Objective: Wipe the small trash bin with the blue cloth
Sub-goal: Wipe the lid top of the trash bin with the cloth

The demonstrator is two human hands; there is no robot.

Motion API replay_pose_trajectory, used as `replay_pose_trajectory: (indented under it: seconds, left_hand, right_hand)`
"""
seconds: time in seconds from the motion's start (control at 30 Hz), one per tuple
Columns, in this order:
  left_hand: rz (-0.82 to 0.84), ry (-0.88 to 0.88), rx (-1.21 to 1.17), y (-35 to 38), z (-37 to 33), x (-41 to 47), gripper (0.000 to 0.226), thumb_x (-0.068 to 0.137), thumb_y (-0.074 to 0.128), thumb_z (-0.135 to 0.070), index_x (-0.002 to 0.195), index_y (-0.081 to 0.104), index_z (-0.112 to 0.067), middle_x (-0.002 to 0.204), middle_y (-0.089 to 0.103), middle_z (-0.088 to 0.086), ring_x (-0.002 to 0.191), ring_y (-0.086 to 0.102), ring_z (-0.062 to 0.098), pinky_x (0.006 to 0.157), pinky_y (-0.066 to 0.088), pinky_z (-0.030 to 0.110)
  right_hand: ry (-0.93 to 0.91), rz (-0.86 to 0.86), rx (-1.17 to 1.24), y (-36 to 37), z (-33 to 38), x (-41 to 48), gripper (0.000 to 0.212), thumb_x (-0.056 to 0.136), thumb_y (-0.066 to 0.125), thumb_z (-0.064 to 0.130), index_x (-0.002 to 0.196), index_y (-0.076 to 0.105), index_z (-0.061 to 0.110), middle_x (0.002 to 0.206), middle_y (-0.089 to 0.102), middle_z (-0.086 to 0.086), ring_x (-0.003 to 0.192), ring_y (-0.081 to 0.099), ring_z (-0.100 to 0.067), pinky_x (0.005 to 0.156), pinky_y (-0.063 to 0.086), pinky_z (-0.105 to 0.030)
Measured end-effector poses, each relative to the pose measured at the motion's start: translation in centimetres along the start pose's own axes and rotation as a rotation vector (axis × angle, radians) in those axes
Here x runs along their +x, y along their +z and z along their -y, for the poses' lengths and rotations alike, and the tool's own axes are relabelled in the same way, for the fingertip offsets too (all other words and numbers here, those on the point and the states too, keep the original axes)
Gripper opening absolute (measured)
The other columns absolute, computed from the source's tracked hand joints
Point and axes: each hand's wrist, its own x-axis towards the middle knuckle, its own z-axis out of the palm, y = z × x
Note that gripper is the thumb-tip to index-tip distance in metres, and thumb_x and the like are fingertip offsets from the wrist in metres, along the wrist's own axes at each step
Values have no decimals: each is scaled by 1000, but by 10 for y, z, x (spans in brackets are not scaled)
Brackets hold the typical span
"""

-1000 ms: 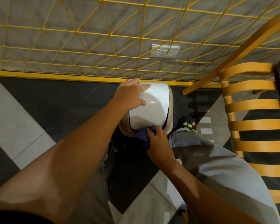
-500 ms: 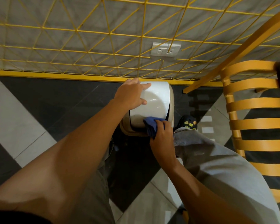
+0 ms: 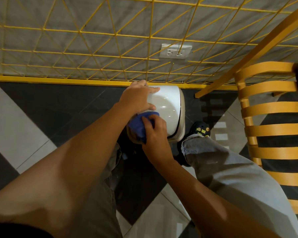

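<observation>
View from the head camera, looking down. We see the small trash bin (image 3: 169, 107) standing on the black-and-white tiled floor (image 3: 41, 107), close against the yellow wire grid (image 3: 96, 48) at the wall. The left hand (image 3: 138, 98) lies flat on the far left part of the white lid, fingers (image 3: 153, 91) spread and grasping nothing, as it did half a second ago. The right hand (image 3: 156, 131) presses the bunched blue cloth (image 3: 139, 124) against the near left edge of the lid, its fingers clenched on the cloth. Compared with the earlier frames, we note that the cloth and right hand have shifted leftward along the near edge, and that more of the cloth now shows. A black shoe (image 3: 200, 129) stands just right of the bin; a yellow slatted chair (image 3: 272, 109) occupies the right margin.
</observation>
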Motion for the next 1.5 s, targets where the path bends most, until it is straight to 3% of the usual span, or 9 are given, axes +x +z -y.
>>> replay_pose_trajectory:
  seconds: [0.1, 0.33, 0.53, 0.67, 0.77, 1.07, 1.2, 1.37, 1.5]
  left_hand:
    - [14, -6, -4, -1, -1, 1, 69, 75, 70, -41, 136, 38, -35, 129, 45, 5, 123, 37, 26, 98, 36, 39]
    - [24, -7, -29, -1, -3, -2, 69, 77, 70, -38, 137, 37, -34, 132, 43, 5, 125, 35, 26, 101, 35, 40]
    - [2, -1, -29, 0, -3, -1, 69, 76, 71, -37, 136, 39, -35, 129, 45, 6, 122, 37, 27, 100, 35, 38]
    - [6, -1, -31, -1, -3, -1, 69, 75, 71, -36, 136, 39, -33, 127, 46, 5, 121, 38, 26, 99, 36, 38]
    - [2, 5, -23, 1, -2, -1, 69, 76, 71, -37, 137, 38, -33, 128, 45, 5, 121, 38, 26, 98, 36, 38]
    - [4, 1, -11, 2, -3, -1, 69, 77, 69, -36, 138, 37, -32, 128, 44, 5, 120, 38, 26, 97, 36, 37]
    - [8, 1, -26, 2, -3, -1, 69, 78, 70, -35, 138, 37, -31, 127, 43, 5, 120, 37, 25, 97, 36, 37]
    - [15, -6, -23, 1, -4, -2, 69, 78, 69, -34, 138, 36, -31, 129, 42, 5, 122, 36, 26, 98, 37, 39]
    - [12, -5, -22, 2, -5, -3, 69, 78, 69, -34, 139, 36, -30, 130, 42, 8, 123, 36, 27, 100, 38, 40]
  right_hand:
    - [-84, 70, -176, 8, 1, -3, 49, 81, 62, 6, 128, 50, 0, 132, 50, -20, 122, 45, -38, 98, 42, -42]
    - [-263, 190, -281, 6, -19, -15, 38, 75, 64, 7, 113, 61, 0, 121, 60, -17, 109, 57, -37, 86, 48, -41]
    - [-534, -11, -329, -18, -25, 19, 34, 73, 72, 13, 105, 67, 4, 113, 65, -16, 105, 62, -33, 87, 51, -38]
    - [-638, 194, -450, -22, -28, 29, 40, 69, 75, 17, 107, 66, 8, 125, 59, -17, 118, 55, -34, 95, 46, -41]
    - [-651, 303, -456, -19, -30, 22, 45, 66, 76, 17, 109, 64, 9, 130, 56, -17, 119, 55, -34, 96, 45, -42]
    - [-794, 408, -464, -31, -39, 22, 41, 65, 77, 12, 104, 65, 9, 124, 59, -15, 116, 56, -32, 93, 47, -42]
    - [-680, 316, -458, -41, -29, 33, 43, 60, 82, 14, 101, 67, 12, 121, 61, -13, 113, 58, -33, 89, 50, -44]
    - [-676, 398, -502, -23, -38, 18, 46, 74, 69, 12, 119, 58, 10, 139, 46, -12, 132, 40, -33, 101, 39, -44]
    - [-622, 449, -530, -12, -42, 13, 44, 81, 61, 11, 123, 53, 8, 142, 41, -12, 133, 37, -34, 102, 36, -45]
